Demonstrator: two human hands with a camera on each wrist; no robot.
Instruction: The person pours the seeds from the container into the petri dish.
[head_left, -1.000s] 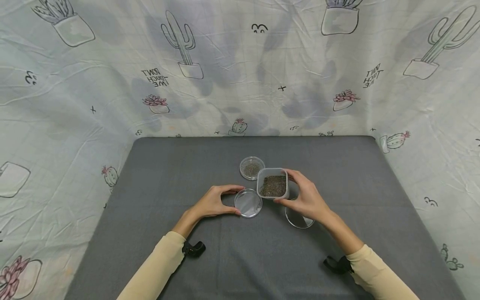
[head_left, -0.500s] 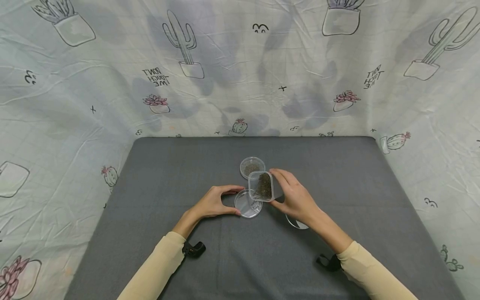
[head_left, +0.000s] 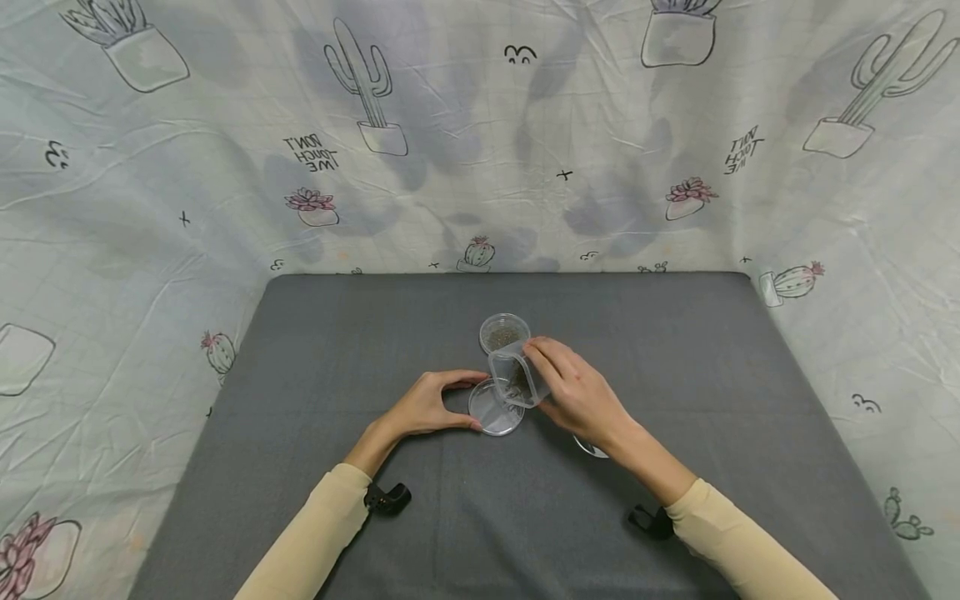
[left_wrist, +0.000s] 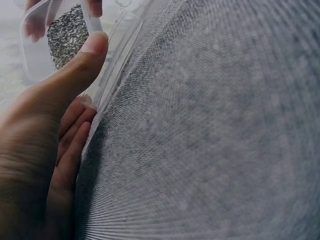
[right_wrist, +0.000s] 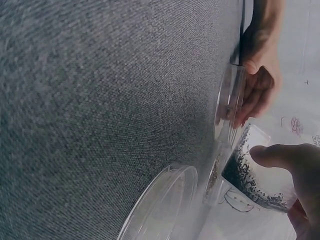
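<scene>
My left hand (head_left: 427,406) curls around the left rim of an empty clear round dish (head_left: 492,409) on the grey table (head_left: 337,350), thumb and fingers touching its edge; the left wrist view shows the thumb (left_wrist: 82,55) against the dish rim (left_wrist: 117,55). My right hand (head_left: 573,392) grips a clear square tub of dark seeds (head_left: 515,377), tilted steeply over the dish. The right wrist view shows the tub (right_wrist: 252,170) leaning toward the dish (right_wrist: 230,100), seeds gathered at its lower side.
A second small round dish with dark seeds (head_left: 504,334) sits just behind the tub. A clear round lid (head_left: 592,448) lies under my right wrist, also seen as a lid (right_wrist: 165,205) in the right wrist view. Cactus-print cloth (head_left: 480,133) walls the table on three sides.
My right hand has carried the tub leftward and tipped it from level to steeply tilted over the empty dish. My left hand has stayed in place on the dish.
</scene>
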